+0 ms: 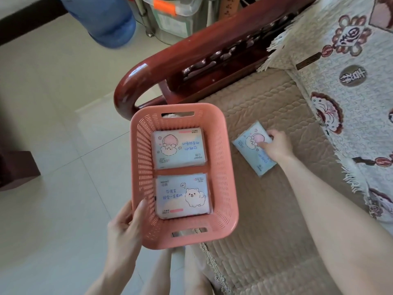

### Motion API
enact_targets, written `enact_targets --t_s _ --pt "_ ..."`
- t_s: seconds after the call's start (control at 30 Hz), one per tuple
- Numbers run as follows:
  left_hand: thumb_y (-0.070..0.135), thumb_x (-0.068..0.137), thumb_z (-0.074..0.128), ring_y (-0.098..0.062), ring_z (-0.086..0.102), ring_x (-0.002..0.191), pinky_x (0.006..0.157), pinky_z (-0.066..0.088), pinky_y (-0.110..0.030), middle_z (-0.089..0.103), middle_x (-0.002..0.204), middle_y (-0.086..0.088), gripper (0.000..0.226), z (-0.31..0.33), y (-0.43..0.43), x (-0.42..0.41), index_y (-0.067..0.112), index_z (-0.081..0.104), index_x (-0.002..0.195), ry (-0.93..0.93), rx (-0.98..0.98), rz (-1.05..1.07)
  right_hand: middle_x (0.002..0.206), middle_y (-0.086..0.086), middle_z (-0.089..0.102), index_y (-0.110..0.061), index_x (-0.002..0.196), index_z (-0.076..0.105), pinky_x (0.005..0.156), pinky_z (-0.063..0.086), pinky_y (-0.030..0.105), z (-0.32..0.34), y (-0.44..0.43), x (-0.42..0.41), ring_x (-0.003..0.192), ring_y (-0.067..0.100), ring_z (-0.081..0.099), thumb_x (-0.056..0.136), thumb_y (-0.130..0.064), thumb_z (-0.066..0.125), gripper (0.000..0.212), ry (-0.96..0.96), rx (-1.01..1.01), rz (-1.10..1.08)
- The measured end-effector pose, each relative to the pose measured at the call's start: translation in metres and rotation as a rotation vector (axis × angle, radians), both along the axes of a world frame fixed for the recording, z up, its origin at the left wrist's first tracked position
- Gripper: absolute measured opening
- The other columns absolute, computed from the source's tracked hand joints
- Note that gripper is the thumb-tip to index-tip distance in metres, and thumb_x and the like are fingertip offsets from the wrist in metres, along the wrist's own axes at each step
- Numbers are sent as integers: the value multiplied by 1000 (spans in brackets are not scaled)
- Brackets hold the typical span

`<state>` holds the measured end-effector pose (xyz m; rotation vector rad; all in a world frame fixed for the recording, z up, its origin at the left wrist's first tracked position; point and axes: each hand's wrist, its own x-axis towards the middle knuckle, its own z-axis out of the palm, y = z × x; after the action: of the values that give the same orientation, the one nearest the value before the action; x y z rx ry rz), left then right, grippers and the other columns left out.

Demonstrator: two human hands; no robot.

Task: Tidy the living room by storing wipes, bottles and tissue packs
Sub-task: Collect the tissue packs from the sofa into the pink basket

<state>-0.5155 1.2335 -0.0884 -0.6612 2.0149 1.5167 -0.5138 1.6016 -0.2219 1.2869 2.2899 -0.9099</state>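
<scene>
Closest to the person, the left hand (pixel 125 226) grips the near left corner of a salmon-pink plastic basket (pixel 225 177), thumb hooked over the rim and fingers curled against the outside wall. The basket is rectangular with rounded corners, slotted lattice walls and a cut-out handle at each short end, and it overhangs the front edge of the seat. Two soft, glossy tissue packs lie flat on its floor, end to end: the near pack (pixel 182 195) printed with a white cartoon dog, the far pack (pixel 178 147) with a pink peach. To the right, on the quilted beige seat cushion (pixel 265 209), the right hand (pixel 276 145) clasps a third tissue pack (pixel 246 143), thumb on its face and fingers curled over its far edge. Beyond curves a polished reddish wooden armrest (pixel 170 60) with carved openwork, beside a fringed cream throw (pixel 350 92). Farther off, a blue water jug (pixel 110 22) stands on pale floor tiles (pixel 53 103).
</scene>
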Motion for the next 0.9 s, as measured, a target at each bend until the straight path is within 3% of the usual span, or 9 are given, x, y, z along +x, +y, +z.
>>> enact_targets --t_s 0.1,0.27,0.37,0.47,0.57,0.73,0.9 --pt "22 95 57 -10 71 79 65 57 -20 77 95 2 22 2 0 0 32 75 100 4 30 6 90 12 66 -4 104 66 63 45 30 10 -2 6 71 21 59 84 -8 69 20 123 -159 -122" --pt "21 95 56 -11 70 78 65 58 -22 77 94 1 23 8 -3 4 33 75 95 6 29 22 75 -3 65 -10 96 68 50 49 17 38 -9 9 61 8 61 87 -11 68 9 248 -338 -246" --pt "22 96 55 -13 68 79 69 56 -28 77 92 1 24 17 -7 8 35 75 93 18 38 8 75 -3 67 -14 88 69 55 50 21 72 -14 4 58 5 64 87 -14 69 1 339 -382 -249" --pt "20 97 55 -12 66 69 58 54 -22 76 83 1 25 27 -13 12 32 75 86 44 47 23 79 -1 69 -23 81 69 64 50 30 112 -20 -6 67 12 64 86 -17 70 8 412 -385 -206" --pt "16 96 56 -14 62 66 59 50 -27 73 76 -2 26 35 -20 17 23 73 78 67 41 69 74 -9 73 -24 84 72 59 53 23 158 -29 -16 64 5 67 84 -23 72 1 477 -386 -151" --pt "8 96 55 2 60 57 51 47 -12 71 67 6 22 45 -34 24 15 70 81 89 61 119 74 -11 75 -25 84 73 54 52 16 219 -67 -32 65 3 69 82 -24 73 2 506 -472 -40" --pt "12 96 55 -4 53 58 52 44 -17 67 62 9 20 58 -71 27 8 67 81 106 48 158 78 -7 75 -16 95 74 52 46 11 252 -154 -53 65 0 67 82 -22 74 14 420 -555 192"
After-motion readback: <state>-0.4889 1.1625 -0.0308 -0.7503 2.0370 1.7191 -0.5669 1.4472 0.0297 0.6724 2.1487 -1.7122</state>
